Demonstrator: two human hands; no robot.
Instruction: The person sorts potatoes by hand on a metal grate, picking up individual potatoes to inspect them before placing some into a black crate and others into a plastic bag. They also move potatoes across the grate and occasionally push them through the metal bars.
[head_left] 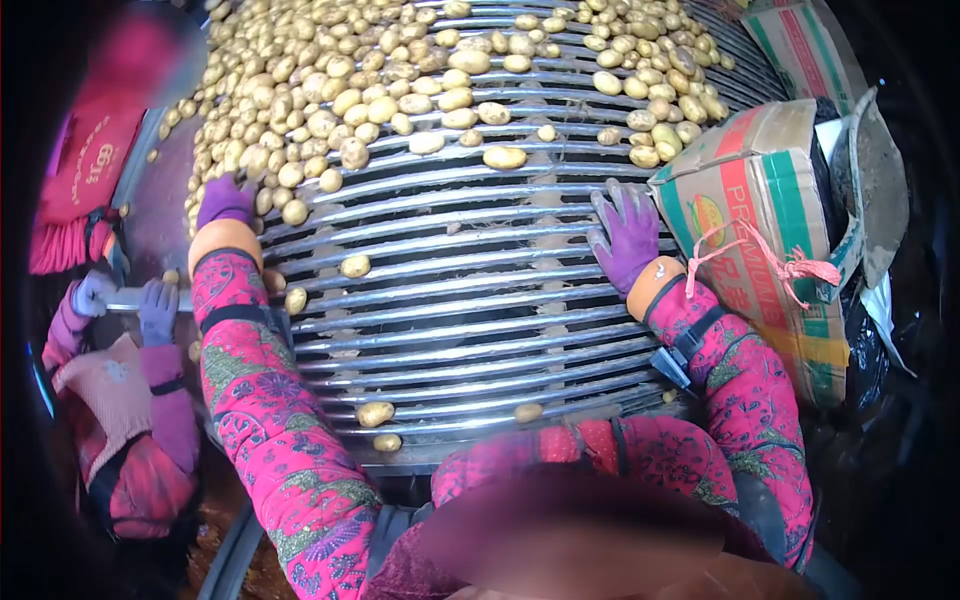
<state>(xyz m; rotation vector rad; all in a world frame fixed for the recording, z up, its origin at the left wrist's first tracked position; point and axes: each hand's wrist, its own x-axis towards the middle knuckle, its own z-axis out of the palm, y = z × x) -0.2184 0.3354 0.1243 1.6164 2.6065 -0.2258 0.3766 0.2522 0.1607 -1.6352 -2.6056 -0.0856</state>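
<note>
My left hand (pixel 228 204), in a purple glove, is at the left side of the potato pile (pixel 300 90), against the nearest potatoes. Its fingers point down and away, and their tips are hidden. My right hand (pixel 628 230), also gloved in purple with greyish fingertips, lies with fingers spread on the metal bars of the sorting rack (pixel 450 255). It holds nothing and is beside a cardboard box (pixel 735 225). A few loose potatoes, one of them an oblong potato (pixel 504 157), rest on the bars between the hands and the pile.
Pink twine (pixel 790 268) hangs on the box; a second box (pixel 800 50) stands behind it. At left, another person's gloved hands (pixel 125 300) grip a metal edge, and a red garment (pixel 95 150) shows farther up. Single potatoes (pixel 375 414) lie near my side.
</note>
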